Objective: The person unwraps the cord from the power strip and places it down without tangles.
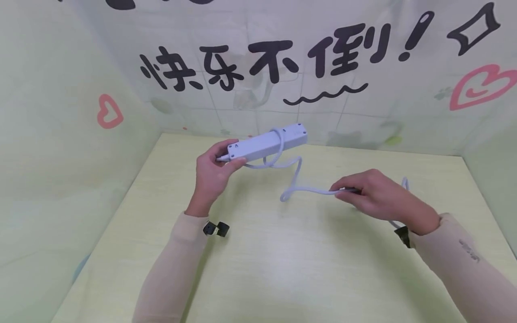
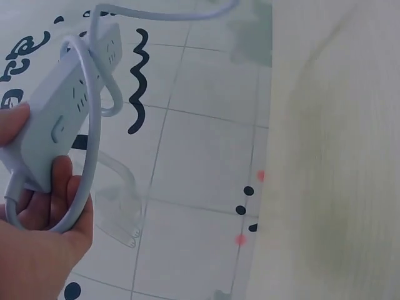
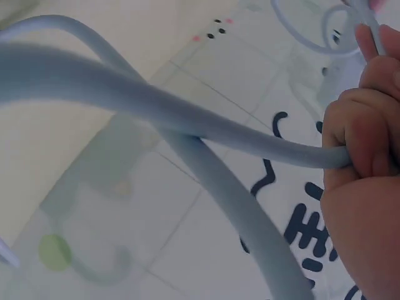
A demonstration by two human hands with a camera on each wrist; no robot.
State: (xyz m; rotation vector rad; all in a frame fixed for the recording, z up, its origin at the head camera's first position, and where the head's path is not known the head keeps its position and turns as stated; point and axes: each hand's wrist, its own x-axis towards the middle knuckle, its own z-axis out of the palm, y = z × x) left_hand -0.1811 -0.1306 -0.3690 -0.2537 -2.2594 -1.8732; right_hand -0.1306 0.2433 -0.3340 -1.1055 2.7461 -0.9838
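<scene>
My left hand (image 1: 212, 170) grips a white power strip (image 1: 262, 146) by its cord end, holding it above the table with its far end tilted up. In the left wrist view, sockets and a switch show on the strip's face (image 2: 65, 103). The strip's cord (image 1: 313, 190) loops once around its body, then runs in a kinked line across to my right hand (image 1: 375, 193). That hand pinches the cord between thumb and fingers. Past the right hand more cord hangs beside the wrist; thick crossing lengths of the cord (image 3: 231, 147) fill the right wrist view. The plug is hidden.
A pale wooden table (image 1: 262, 255) spreads beneath both hands. Behind it hangs a light backdrop (image 1: 258, 94) with black lettering and pink hearts, and similar sheets close in both sides. Small black devices (image 1: 216, 229) are strapped at the wrists.
</scene>
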